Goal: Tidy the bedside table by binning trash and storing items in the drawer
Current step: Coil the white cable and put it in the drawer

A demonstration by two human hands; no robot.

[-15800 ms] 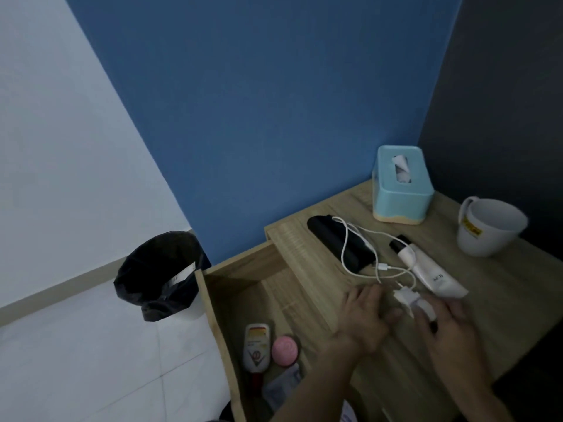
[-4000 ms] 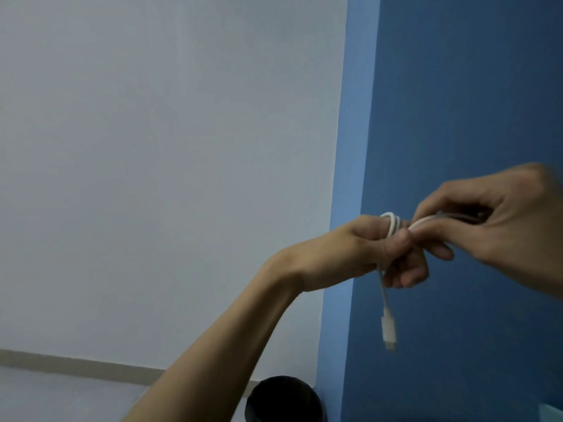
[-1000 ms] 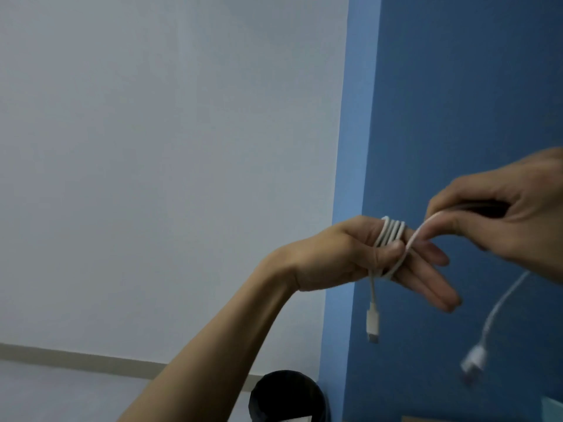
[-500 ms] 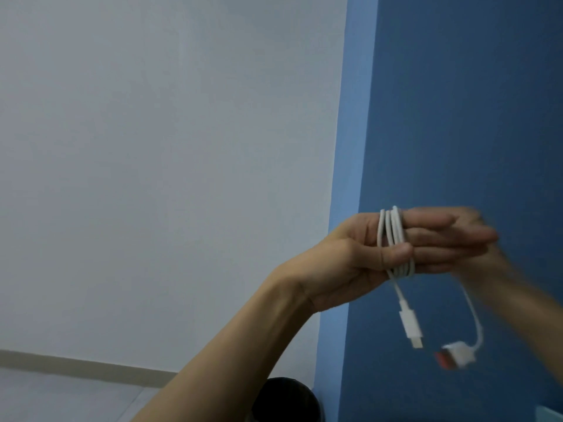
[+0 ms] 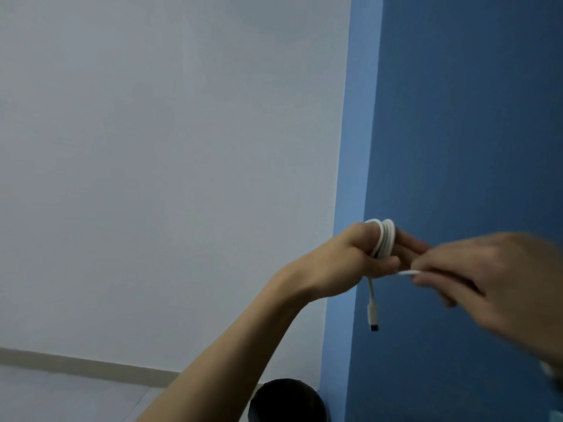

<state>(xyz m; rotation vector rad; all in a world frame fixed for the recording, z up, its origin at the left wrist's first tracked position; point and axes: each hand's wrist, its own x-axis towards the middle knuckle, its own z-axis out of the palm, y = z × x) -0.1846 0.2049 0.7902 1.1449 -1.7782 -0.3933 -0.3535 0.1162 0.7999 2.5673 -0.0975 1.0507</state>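
A white charging cable [image 5: 384, 237] is wound in several loops around the fingers of my left hand [image 5: 353, 263], which is raised in front of the blue wall. One plug end hangs straight down below that hand. My right hand [image 5: 487, 278], blurred, pinches the free stretch of the same cable just right of the coil. The bedside table and its drawer are out of view.
The rim of a black-lined waste bin [image 5: 286, 400] shows at the bottom edge, under my left forearm. A white wall fills the left, a blue wall the right. A sliver of the pale blue tissue box [image 5: 559, 417] sits at the bottom right corner.
My right hand has come round from behind my left hand to the front, pulling the cable's free end taut. My left fingers have curled in around the coil.
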